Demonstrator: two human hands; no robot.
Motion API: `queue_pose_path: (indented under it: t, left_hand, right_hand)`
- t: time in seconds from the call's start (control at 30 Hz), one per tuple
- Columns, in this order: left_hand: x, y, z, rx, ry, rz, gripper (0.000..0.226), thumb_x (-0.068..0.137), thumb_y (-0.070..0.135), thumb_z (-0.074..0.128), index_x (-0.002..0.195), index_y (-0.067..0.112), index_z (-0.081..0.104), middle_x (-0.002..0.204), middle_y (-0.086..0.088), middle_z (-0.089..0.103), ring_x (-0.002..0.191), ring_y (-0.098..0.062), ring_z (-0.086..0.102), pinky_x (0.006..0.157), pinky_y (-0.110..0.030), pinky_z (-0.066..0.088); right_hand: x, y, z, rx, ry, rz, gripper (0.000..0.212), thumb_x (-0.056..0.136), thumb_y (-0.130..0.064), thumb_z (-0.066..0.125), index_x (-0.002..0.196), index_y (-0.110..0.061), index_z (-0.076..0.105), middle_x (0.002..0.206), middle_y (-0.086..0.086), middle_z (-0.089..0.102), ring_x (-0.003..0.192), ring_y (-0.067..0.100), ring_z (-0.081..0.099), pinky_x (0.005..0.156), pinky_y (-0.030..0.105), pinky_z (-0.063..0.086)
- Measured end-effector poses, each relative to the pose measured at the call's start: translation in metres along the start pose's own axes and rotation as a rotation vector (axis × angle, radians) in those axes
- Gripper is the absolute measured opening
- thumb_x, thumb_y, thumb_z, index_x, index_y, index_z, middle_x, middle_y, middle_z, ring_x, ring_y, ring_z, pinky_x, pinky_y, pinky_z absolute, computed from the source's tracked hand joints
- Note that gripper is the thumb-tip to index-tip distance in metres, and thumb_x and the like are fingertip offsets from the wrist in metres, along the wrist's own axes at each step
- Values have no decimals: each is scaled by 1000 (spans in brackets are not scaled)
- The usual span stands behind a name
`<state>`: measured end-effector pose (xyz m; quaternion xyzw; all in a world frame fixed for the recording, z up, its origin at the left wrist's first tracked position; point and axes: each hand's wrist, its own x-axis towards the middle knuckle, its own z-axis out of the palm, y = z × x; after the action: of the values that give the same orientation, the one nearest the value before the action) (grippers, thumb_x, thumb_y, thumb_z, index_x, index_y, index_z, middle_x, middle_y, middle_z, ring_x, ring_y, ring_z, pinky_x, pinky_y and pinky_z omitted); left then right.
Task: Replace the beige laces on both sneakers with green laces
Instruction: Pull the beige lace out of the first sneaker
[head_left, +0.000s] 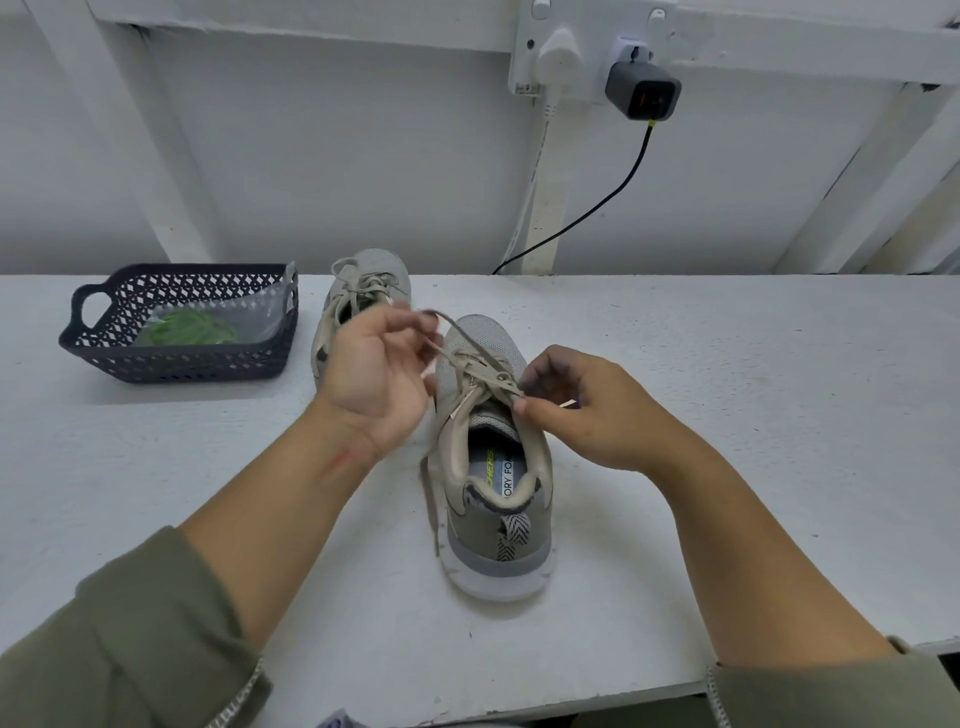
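A grey-beige sneaker stands in the middle of the white table, heel toward me, with a beige lace threaded through its eyelets. My left hand pinches one strand of that lace and holds it raised above the toe. My right hand pinches the lace at the top right eyelets. A second sneaker, laced in beige, stands behind my left hand. Green laces lie in a clear bag inside a dark basket at the left.
A white wall rises behind the table, with a socket strip holding a white plug and a grey adapter. A black cable hangs down to the table's back edge. The table's front edge runs close to my sleeves.
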<state>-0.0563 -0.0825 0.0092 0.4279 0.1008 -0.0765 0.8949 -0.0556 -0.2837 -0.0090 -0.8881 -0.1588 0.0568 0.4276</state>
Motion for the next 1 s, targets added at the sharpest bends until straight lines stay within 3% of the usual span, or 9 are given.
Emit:
queue_pose_path:
  t: [0.13, 0.27, 0.33, 0.4, 0.5, 0.67, 0.77, 0.87, 1.0]
  left_hand:
    - [7, 6, -6, 246, 288, 341, 24, 92, 6, 48, 109, 21, 41, 76, 5, 54, 65, -8, 52, 60, -24, 41]
    - [-3, 0, -16, 1477, 345, 556, 39, 90, 27, 57, 127, 24, 43, 120, -3, 47, 96, -27, 59, 90, -40, 48]
    - [-8, -2, -14, 1736, 393, 527, 33, 91, 38, 55, 121, 22, 51, 122, -6, 47, 105, -29, 54, 89, -39, 42]
    - [-11, 0, -12, 1713, 318, 502, 28, 91, 47, 53, 106, 24, 54, 102, 2, 61, 97, -21, 57, 76, -34, 42]
    - [-10, -3, -14, 1552, 58, 385, 30, 83, 59, 60, 84, 29, 61, 78, 13, 64, 73, -2, 58, 66, -28, 47]
    - [-5, -15, -18, 1290, 1, 378, 22, 78, 45, 74, 76, 24, 69, 67, 13, 68, 54, 3, 53, 58, -16, 43]
    - [0, -13, -19, 1142, 61, 329, 15, 84, 34, 70, 76, 23, 68, 72, 7, 71, 67, -4, 64, 63, -19, 45]
    - [1, -13, -20, 1085, 49, 309, 10, 87, 29, 68, 82, 21, 67, 78, 1, 73, 79, -18, 70, 67, -30, 50]
    - [-3, -14, -21, 1088, 7, 300, 16, 82, 25, 75, 93, 24, 64, 79, 2, 72, 72, -10, 67, 77, -30, 55]
  right_hand:
    - [1, -3, 3, -29, -8, 5, 19, 84, -37, 70, 101, -33, 65, 91, -12, 66, 79, 6, 64, 74, 24, 53]
    - [4, -6, 12, 57, 68, 42, 8, 85, -33, 69, 88, -27, 64, 90, -11, 66, 64, 7, 61, 63, 25, 50]
    - [7, -7, 16, 112, 144, 95, 9, 84, -32, 62, 80, -24, 59, 85, -7, 68, 68, 12, 64, 69, 37, 56]
    - [12, -8, 17, 269, 266, 217, 11, 84, -27, 52, 82, -17, 53, 86, 4, 69, 71, 22, 69, 74, 47, 59]
    - [17, -2, 13, 561, 377, 482, 13, 95, -18, 42, 99, -7, 47, 88, 18, 65, 61, 27, 70, 60, 39, 60]
    - [15, 20, 13, 24, 247, 686, 27, 90, -9, 49, 114, -6, 39, 99, 16, 59, 56, 23, 67, 47, 27, 54]
    - [11, 18, 9, -237, 72, 586, 38, 85, -18, 61, 119, -12, 44, 101, 7, 60, 81, 22, 62, 63, 31, 52]
    - [9, 0, -3, -200, -58, 334, 41, 88, -20, 59, 127, -24, 48, 115, -5, 54, 97, 12, 56, 74, 26, 46]
    - [11, -24, -2, -95, -29, 63, 24, 95, -19, 51, 112, -28, 65, 91, -12, 64, 70, -9, 56, 59, 10, 38]
